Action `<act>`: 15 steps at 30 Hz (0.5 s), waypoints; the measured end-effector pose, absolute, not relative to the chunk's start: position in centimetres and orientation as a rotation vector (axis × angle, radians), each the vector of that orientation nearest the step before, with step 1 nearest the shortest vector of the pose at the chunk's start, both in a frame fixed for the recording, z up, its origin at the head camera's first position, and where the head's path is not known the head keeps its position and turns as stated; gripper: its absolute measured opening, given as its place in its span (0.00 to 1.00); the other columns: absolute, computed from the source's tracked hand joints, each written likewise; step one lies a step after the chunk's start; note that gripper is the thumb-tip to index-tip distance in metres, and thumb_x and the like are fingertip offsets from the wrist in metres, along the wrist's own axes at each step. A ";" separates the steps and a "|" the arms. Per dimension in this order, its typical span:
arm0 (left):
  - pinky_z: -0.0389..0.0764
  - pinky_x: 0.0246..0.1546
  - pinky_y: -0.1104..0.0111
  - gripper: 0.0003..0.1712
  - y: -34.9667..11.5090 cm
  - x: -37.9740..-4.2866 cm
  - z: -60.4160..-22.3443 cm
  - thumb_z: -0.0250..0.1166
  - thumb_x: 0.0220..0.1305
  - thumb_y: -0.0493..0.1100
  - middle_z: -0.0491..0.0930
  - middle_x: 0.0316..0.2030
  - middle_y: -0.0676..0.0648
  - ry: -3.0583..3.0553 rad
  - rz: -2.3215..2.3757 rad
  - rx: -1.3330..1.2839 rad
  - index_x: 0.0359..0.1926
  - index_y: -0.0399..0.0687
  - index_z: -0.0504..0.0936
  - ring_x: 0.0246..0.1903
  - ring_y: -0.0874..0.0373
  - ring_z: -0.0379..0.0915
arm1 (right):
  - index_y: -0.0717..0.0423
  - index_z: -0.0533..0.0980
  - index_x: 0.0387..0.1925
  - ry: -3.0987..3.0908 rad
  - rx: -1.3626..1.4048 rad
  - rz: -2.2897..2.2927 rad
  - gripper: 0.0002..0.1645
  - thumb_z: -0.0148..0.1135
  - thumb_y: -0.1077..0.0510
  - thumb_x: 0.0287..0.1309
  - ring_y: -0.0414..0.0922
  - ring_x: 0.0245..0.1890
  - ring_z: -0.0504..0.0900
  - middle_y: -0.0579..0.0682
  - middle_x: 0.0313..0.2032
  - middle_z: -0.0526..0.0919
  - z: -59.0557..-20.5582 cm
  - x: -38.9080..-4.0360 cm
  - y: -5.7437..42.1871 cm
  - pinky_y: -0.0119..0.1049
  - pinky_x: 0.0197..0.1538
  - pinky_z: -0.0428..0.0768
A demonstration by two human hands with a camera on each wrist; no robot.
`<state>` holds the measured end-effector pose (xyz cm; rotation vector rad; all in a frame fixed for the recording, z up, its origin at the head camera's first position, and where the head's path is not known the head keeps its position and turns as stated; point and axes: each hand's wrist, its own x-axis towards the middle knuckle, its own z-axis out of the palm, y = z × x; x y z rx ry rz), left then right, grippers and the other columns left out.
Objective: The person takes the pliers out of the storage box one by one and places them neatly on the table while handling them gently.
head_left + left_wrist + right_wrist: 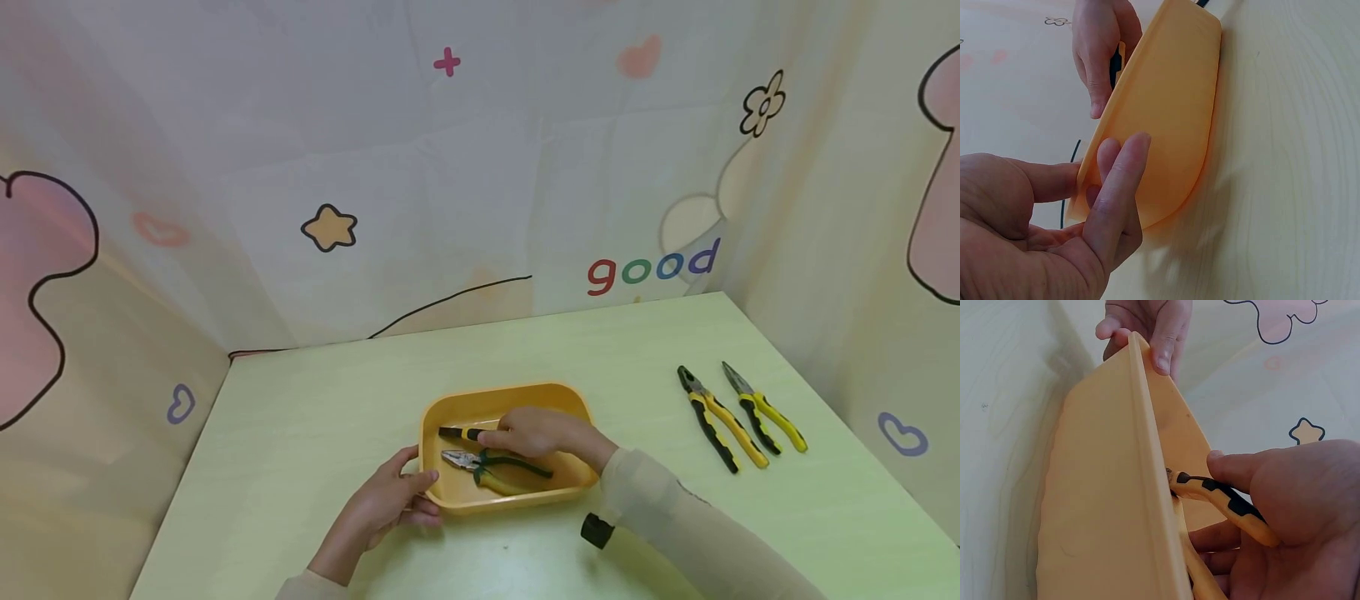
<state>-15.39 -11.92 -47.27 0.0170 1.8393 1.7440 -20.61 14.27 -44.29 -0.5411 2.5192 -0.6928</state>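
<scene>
A yellow plastic tray (510,504) sits on the table, and my left hand (392,498) grips its left end, thumb over the rim and fingers along the outer wall (1172,106). Inside the tray, my right hand (536,431) holds pliers with yellow-and-black handles (1229,500); the dark tip (450,432) points left and the palm covers much of the tool. Just in front of that hand, on the tray floor, lie combination pliers (491,471) with green-and-yellow handles and a silver head, also pointing left.
To the right on the table lie two more pairs of pliers: one with orange-and-black handles (720,421), another, long-nosed, with yellow-and-black handles (765,408). A small black object (597,530) shows beside the right sleeve. Printed curtains (465,167) enclose the table's back and sides.
</scene>
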 end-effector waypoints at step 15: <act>0.91 0.36 0.60 0.37 -12.0 -15.3 -47.2 0.56 0.79 0.37 0.80 0.38 0.35 1.837 1.750 0.021 0.79 0.35 0.48 0.27 0.56 0.83 | 0.60 0.81 0.26 2.542 -0.499 -0.800 0.34 0.53 0.38 0.76 0.38 0.19 0.65 0.42 0.18 0.64 -44.5 -20.0 14.1 0.29 0.23 0.62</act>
